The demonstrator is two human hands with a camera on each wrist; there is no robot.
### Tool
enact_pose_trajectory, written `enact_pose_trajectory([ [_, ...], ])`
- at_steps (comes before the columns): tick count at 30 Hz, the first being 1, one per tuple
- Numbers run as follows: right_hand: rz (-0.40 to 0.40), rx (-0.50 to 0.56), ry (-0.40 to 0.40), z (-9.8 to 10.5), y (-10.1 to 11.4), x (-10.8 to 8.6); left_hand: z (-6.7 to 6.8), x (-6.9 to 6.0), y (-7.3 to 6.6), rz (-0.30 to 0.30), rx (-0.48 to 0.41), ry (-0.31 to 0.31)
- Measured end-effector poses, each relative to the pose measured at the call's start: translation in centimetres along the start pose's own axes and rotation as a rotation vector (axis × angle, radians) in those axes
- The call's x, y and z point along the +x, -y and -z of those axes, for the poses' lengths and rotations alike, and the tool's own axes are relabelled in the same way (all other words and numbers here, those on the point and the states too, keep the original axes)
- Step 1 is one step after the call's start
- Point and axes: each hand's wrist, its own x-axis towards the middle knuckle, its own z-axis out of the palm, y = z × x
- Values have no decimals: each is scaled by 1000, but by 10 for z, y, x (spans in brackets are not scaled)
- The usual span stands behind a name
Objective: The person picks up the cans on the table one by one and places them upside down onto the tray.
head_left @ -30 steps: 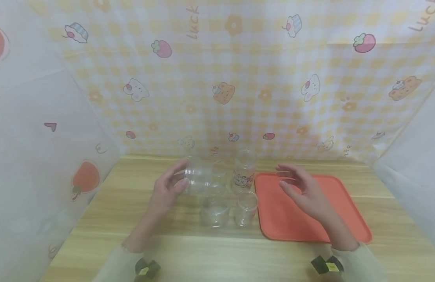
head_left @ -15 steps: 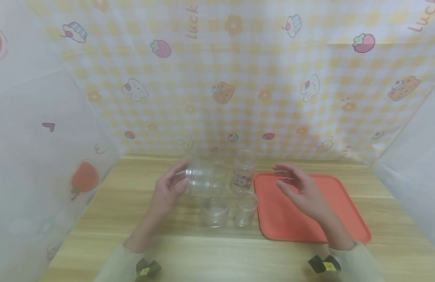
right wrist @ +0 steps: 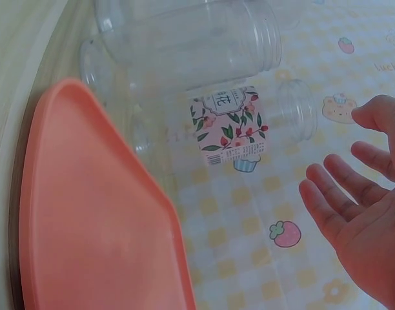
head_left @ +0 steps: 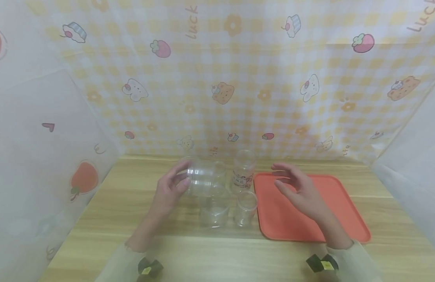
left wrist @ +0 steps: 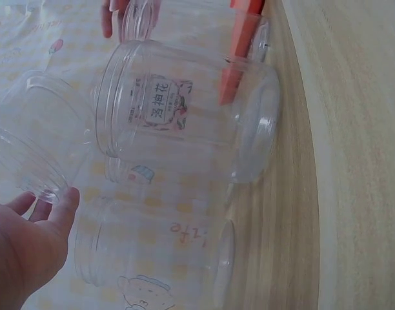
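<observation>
My left hand (head_left: 169, 188) grips a clear plastic jar (left wrist: 46, 123) by its ridged end, fingers and thumb curled at the rim. That jar is tilted on its side, raised among the other jars. Below and right of it, a wide clear jar (head_left: 214, 213) and a narrower clear jar (head_left: 245, 211) stand upright on the table. Behind them stands a clear jar with a pink floral label (right wrist: 228, 123). Another clear jar (left wrist: 152, 252) stands nearby, partly seen through the held one. My right hand (head_left: 298, 192) hovers over the orange tray, fingers loosely bent, touching nothing.
The orange tray (head_left: 291, 223) lies flat on the wooden table (head_left: 203, 258), just right of the jars. A yellow checked cloth (head_left: 203, 113) hangs as a backdrop behind the table, with pale sheets (head_left: 27, 156) along the sides.
My left hand has shifted slightly to the right with the tilted jar. My right hand has drifted slightly to the left above the tray. The standing jars keep their places.
</observation>
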Motion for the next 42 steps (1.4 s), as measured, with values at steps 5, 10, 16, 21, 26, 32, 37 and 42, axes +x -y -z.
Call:
enact_pose_trajectory([
  [5,-7,9,0,-2,1,2,-3,1,-2,12,9,-11],
  [10,9,15,-5,-5,3,4,-4,2,-5,31,30,-29],
  [16,26,37,-14,-7,6,7,-6,3,-6,35,1,-31],
  [21,30,41,-10,-9,7,9,-9,5,-5,34,-21,-23],
  [26,21,39,-7,-10,7,10,-13,6,-7,46,-36,-23],
  [32,5,51,18,-12,10,11,-16,5,-12,58,-40,-41],
  [37,15,61,16,-14,9,12,-16,5,-13,65,-50,-54],
  [42,26,62,11,-15,7,12,-16,5,-14,71,-46,-65],
])
